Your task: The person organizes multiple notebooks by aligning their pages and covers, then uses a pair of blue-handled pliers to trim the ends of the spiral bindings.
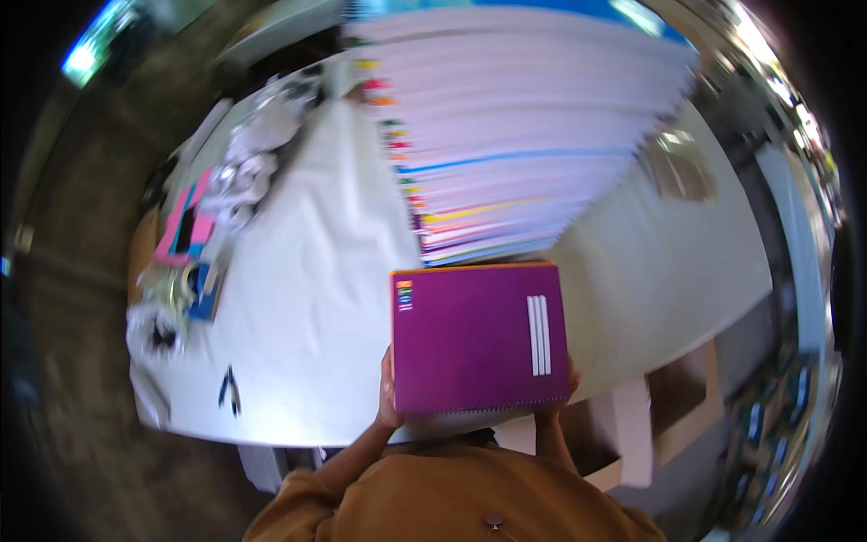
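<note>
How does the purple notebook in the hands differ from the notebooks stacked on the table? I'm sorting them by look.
The purple notebook is single and held up by both hands; the stacked notebooks rest in a tall pile on the white table. The purple notebook shows its full cover; the stacked notebooks show mostly pale edges with coloured stripes. Both look alike in format.

A long table (298, 298) under a white cloth fills the middle of the view. A tall slanted stack of notebooks (524, 126) rises at its far end, and pliers (229, 390) lie near the close edge. Pink packets (185, 226) and what may be crumpled plastic wrap (244, 172) crowd the left side. The floor (81, 361) is dark. Bright light (86, 56) glares top left.
</note>
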